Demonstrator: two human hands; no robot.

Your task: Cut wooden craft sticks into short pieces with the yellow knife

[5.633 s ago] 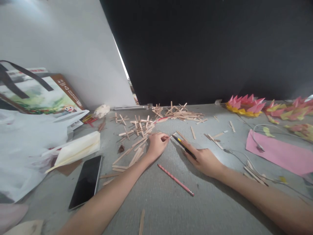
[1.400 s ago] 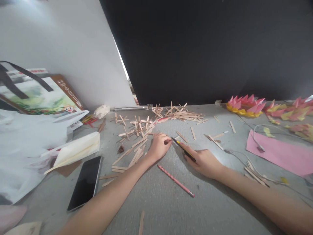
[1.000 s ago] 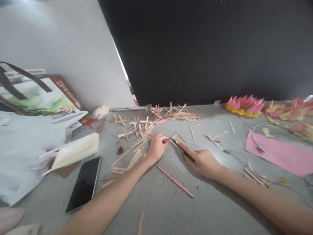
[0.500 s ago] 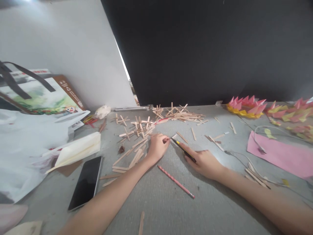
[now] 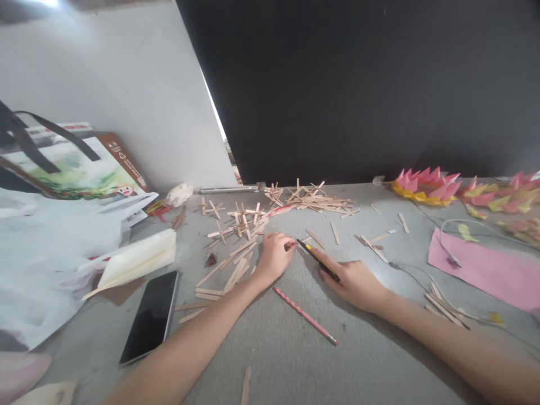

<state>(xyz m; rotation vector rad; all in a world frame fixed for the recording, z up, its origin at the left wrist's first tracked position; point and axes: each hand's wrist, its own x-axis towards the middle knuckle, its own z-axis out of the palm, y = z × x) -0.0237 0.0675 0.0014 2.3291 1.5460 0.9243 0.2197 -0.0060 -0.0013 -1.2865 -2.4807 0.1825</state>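
Note:
Near the middle of the grey table, my left hand (image 5: 275, 257) is closed in a pinch; what lies between its fingertips is too small to make out. My right hand (image 5: 352, 281) grips a black and yellow utility knife (image 5: 323, 263), its front end pointing up-left, close to the left fingertips. Several wooden sticks (image 5: 237, 273) lie beside and behind my left hand. A pink striped pencil (image 5: 306, 316) rests on the table (image 5: 295, 365) just in front of both hands.
Crossed sticks (image 5: 242, 219) are heaped at the back. A phone (image 5: 149, 318), a folded paper (image 5: 137, 260) and a picture bag (image 5: 80, 163) are left. At right are pink paper (image 5: 481, 270), a cable (image 5: 453, 260) and a folded paper ring (image 5: 426, 188).
The view has shifted slightly. The knife's tip is a little nearer the left fingertips, and the pale piece beside it shows less. Both hands keep nearly the same pose.

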